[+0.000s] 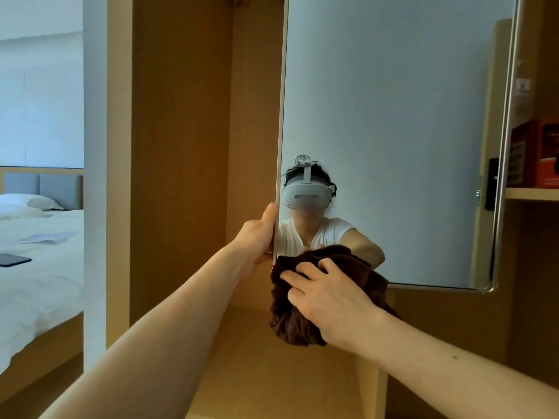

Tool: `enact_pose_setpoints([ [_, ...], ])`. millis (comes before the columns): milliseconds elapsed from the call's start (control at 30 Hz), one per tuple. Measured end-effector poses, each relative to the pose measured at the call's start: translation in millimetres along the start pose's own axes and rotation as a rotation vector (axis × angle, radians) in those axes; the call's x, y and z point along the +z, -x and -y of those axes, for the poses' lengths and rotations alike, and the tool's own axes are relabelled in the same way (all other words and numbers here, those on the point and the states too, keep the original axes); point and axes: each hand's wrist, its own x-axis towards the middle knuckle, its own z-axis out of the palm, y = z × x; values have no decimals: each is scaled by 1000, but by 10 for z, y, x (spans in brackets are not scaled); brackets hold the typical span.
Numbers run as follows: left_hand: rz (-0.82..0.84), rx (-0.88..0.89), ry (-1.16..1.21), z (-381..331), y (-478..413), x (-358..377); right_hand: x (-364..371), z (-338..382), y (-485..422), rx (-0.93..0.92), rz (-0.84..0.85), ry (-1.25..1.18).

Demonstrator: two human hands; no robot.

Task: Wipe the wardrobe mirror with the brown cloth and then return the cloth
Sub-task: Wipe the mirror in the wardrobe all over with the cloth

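Left hand: I see it gripping the mirror door's left edge.
Right hand: clutching the brown cloth against the mirror's lower corner.
Writing: red boxes on the shelf, unreadable.

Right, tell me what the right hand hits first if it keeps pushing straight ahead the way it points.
The right hand already has the brown cloth bunched under its fingers, so it meets the cloth first, and right behind it the lower left corner of the mirror. How firmly the cloth presses the glass is unclear.
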Motion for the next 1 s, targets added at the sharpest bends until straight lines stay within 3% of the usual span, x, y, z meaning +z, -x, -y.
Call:
enact_pose_setpoints([
  [233, 16, 35, 10, 4, 17, -5, -28, -161, 346, 81, 80, 43],
  [433, -8, 35, -2, -19, 85, 12, -156, 137, -82, 46, -15, 5],
  [800, -6, 41, -12, -33, 150, -9, -116, 219, -53, 59, -43, -17],
  [1000, 48, 9, 66, -21, 118, -30, -169, -236, -64, 37, -155, -28],
])
